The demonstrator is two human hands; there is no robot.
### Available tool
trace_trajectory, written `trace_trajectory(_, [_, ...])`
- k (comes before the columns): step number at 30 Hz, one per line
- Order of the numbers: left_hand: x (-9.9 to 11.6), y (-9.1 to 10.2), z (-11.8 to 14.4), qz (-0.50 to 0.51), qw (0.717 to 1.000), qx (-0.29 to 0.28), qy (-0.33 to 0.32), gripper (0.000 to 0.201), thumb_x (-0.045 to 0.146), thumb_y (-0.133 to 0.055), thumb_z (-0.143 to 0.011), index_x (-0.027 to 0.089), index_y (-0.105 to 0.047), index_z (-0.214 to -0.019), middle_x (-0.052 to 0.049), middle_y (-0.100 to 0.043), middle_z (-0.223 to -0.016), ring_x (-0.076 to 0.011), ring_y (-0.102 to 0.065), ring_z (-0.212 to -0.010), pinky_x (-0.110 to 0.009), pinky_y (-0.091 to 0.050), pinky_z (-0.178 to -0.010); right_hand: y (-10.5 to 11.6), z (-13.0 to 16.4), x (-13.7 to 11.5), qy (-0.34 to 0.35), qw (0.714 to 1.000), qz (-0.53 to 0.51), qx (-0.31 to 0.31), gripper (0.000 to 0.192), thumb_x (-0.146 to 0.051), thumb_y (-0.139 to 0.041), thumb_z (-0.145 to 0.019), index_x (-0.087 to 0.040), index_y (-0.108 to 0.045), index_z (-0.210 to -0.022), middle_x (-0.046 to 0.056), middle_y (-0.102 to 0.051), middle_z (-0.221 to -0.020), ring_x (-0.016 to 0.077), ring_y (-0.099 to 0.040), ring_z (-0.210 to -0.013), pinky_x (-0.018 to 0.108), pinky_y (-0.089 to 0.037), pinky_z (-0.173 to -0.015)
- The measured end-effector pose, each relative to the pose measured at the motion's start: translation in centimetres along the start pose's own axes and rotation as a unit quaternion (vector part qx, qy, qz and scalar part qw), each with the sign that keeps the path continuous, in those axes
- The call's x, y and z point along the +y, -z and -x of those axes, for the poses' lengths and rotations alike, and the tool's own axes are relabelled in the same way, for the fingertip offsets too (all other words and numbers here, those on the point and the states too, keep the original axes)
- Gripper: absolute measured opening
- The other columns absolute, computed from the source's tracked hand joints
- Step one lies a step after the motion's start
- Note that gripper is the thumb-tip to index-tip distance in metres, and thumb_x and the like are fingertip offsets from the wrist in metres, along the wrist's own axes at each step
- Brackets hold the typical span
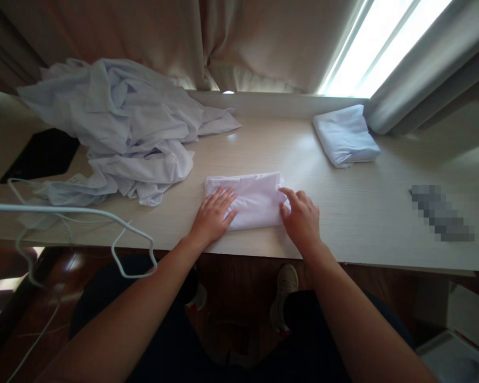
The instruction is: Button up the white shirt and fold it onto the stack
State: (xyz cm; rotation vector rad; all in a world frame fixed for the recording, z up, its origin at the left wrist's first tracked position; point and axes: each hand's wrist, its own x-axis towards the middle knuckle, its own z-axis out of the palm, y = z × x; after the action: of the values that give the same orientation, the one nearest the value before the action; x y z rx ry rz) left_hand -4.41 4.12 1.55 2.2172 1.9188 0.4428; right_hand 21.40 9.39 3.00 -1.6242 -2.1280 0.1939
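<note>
A folded white cloth lies flat as a rectangle near the front edge of the table. My left hand rests on its left end, palm down with the fingers stretched out. At the opposite end, my right hand has its fingers bent, with thumb and forefinger at the slightly rumpled edge of the cloth. Its other fingertips are hidden. A large heap of loose white fabric spreads over the table's left side. Farther back on the right sits another folded white cloth, in a thick square stack.
A flat black object lies left of the heap, near a white power strip. White cables and a bent white rod cross the lower left. A blurred-out object is on the table's right. Curtains hang behind.
</note>
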Motion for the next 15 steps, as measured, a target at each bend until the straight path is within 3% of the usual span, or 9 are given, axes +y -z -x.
trace_trajectory(3, [-0.1, 0.0, 0.1, 0.003, 1.0, 0.0, 0.002, 0.051, 0.042, -0.042, -0.1, 0.03, -0.047, -0.149, -0.001, -0.036, -0.162, -0.0241, -0.025, -0.154, -0.048, -0.022, -0.126, -0.6, 0.0, 1.0, -0.058, 0.998, -0.003, 0.002, 0.045, -0.023, -0.052, -0.087, -0.026, -0.052, -0.132, 0.008, -0.061, -0.102, 0.0269, -0.055, -0.094, 0.04, -0.037, -0.081])
trace_trajectory(6, [-0.1, 0.2, 0.2, 0.012, 1.0, -0.002, 0.005, 0.051, 0.042, -0.042, -0.1, 0.029, -0.047, -0.149, -0.003, -0.037, -0.161, -0.0247, -0.026, -0.154, -0.049, -0.023, -0.125, -0.1, 0.1, 0.7, -0.073, 0.995, -0.028, 0.062, 0.044, -0.024, -0.048, -0.087, -0.023, -0.05, -0.13, 0.009, -0.061, -0.103, 0.0279, -0.055, -0.098, 0.043, -0.038, -0.086])
trace_trajectory(10, [1.1, 1.2, 0.2, 0.023, 0.999, 0.015, 0.019, 0.049, 0.038, -0.046, -0.098, 0.027, -0.05, -0.146, -0.005, -0.042, -0.159, -0.0262, -0.03, -0.152, -0.052, -0.021, -0.125, 1.2, 0.3, -2.9, 0.031, 0.991, -0.038, 0.121, 0.037, -0.028, -0.045, -0.094, -0.023, -0.052, -0.13, 0.012, -0.06, -0.122, 0.0295, -0.052, -0.117, 0.05, -0.034, -0.103])
trace_trajectory(15, [2.8, 2.1, -1.6, 0.013, 0.997, 0.074, 0.016, 0.051, 0.033, -0.039, -0.1, 0.028, -0.043, -0.151, -0.005, -0.04, -0.16, -0.0246, -0.025, -0.154, -0.056, -0.01, -0.127, -0.2, -1.4, -7.5, 0.135, 0.99, 0.02, 0.035, 0.046, -0.033, -0.04, -0.1, -0.027, -0.046, -0.145, 0.009, -0.043, -0.156, 0.0318, -0.024, -0.15, 0.06, -0.013, -0.119])
